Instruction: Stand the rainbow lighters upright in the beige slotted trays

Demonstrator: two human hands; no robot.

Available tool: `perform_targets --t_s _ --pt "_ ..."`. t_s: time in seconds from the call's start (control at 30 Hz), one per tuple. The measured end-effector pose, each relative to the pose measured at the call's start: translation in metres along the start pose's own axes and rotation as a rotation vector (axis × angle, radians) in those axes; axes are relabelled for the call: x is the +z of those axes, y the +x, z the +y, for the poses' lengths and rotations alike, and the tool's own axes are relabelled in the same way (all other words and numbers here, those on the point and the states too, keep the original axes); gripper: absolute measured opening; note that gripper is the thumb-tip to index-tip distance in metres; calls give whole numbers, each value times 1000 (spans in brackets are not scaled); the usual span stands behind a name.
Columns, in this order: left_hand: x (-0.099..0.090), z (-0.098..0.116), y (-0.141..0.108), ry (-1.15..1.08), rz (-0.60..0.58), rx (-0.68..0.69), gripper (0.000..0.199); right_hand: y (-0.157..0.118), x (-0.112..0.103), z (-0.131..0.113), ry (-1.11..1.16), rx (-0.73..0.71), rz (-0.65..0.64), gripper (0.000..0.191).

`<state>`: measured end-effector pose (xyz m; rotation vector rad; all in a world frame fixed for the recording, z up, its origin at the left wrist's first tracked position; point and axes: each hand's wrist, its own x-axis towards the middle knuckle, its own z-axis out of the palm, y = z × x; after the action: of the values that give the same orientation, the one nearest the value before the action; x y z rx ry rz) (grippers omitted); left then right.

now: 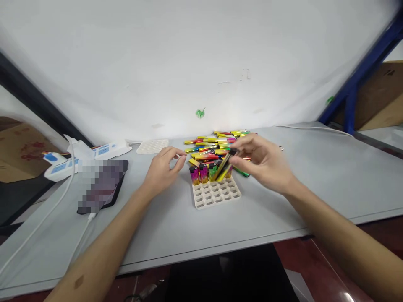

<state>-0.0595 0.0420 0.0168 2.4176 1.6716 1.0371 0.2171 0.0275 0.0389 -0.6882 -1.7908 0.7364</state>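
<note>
Lighter pinched in the right hand blurs, hiding part of the tray, the left hand half-curled, empty.

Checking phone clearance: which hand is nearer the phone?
Left. The left hand is to the right of the phone, not touching it. The right hand is farther right, at the far-right side of the tray.

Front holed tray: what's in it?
Upright lighters stand in the tray, back row. At least one blurred lighter in the right hand covers part of that row; the full count is hidden.
</note>
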Motion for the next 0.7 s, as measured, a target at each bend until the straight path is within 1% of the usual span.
perform_targets --t_s 0.07,0.13,0.2,0.37,0.5,0.6,0.7 --pt "-2 14 -3 -78 13 34 26 -5 15 0 -178 -156 -5 23" --pt "-3 22 -5 -141 -38 78 29 -8 27 3 -350 -298 -15 18" --pt "-4 26 -7 -172 -93 110 31 -10 36 8 -466 -385 -41 15" --pt "-7 26 -9 -207 -176 173 34 -11 47 15 -587 -450 -124 14" --pt "-10 29 -11 -229 -252 229 37 -9 52 17 -617 -468 -124 18" --pt "-11 31 -12 -221 -262 218 42 -7 55 20 -654 -488 -113 14" --pt "-11 30 -12 -212 -247 194 43 -7 55 18 -731 -550 -109 11"
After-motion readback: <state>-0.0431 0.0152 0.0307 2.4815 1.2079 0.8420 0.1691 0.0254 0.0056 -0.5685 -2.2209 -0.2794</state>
